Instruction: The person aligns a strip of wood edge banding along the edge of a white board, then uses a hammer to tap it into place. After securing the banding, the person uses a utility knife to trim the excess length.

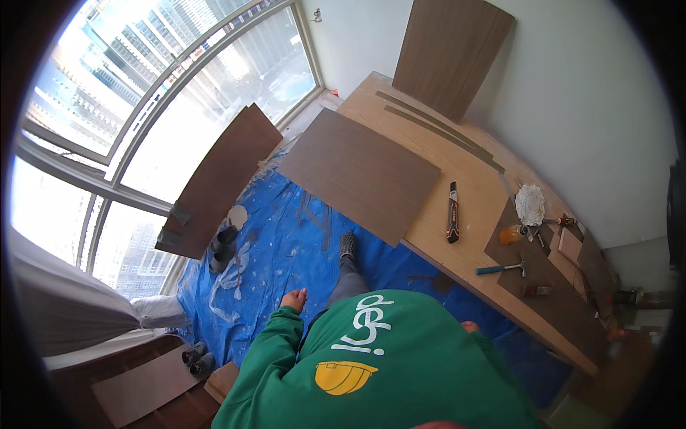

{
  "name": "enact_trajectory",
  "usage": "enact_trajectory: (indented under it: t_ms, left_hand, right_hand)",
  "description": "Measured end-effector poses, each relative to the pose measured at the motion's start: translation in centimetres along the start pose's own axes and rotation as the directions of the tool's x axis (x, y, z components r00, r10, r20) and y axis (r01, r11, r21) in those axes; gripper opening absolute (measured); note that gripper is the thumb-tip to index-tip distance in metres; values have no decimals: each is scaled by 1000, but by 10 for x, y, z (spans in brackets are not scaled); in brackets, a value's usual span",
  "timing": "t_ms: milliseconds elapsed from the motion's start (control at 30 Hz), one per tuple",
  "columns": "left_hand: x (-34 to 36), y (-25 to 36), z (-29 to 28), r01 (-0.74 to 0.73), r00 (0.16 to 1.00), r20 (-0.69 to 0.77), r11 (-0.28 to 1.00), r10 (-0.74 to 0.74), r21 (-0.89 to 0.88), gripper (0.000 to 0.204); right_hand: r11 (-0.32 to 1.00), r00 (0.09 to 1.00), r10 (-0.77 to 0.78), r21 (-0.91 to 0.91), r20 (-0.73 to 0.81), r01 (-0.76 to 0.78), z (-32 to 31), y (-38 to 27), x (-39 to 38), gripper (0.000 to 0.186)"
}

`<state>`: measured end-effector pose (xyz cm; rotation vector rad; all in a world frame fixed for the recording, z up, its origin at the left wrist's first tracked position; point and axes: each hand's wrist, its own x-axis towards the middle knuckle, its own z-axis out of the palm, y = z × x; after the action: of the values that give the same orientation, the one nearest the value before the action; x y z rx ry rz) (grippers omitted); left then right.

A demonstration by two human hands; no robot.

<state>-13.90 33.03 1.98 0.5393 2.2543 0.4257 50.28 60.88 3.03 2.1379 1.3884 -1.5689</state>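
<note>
Left hand (294, 299) open and empty, right hand (469, 327) mostly hidden, grip seemingly unreadable, near workbench (429, 236)

Renovation room: blue tarp (286, 250), workbench (471, 214)

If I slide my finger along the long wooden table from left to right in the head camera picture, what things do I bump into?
Big brown panel → utility knife → blue-handled hammer → small orange bottle → crumpled white rag.
</note>
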Motion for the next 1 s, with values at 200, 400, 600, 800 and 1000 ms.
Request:
enact_trajectory:
  t_ms: [200, 400, 600, 800, 1000]
  left_hand:
    - [172, 62, -50, -108, 994, 22, 983, 106, 148, 52]
    - [317, 154, -110, 163, 973, 221, 886, -70, -435, 60]
    - [364, 227, -141, 369, 928, 310, 398, -207, -840, 72]
    - [359, 251, -138, 329, 938, 282, 263, -201, -907, 68]
    - [297, 290, -184, 244, 958, 181, 298, -222, -923, 57]
  right_hand:
    - [920, 998, 49, 387, 40, -60, 34, -56, -32, 21]
    - [979, 993, 45, 200, -109, -23, 70, -206, -76, 33]
    - [985, 993, -76, 149, -90, 89, 90, -266, -89, 45]
    - [984, 986, -52, 161, -159, 78, 95, -244, -77, 46]
    - [985, 992, 17, 172, -126, 4, 89, -247, -67, 38]
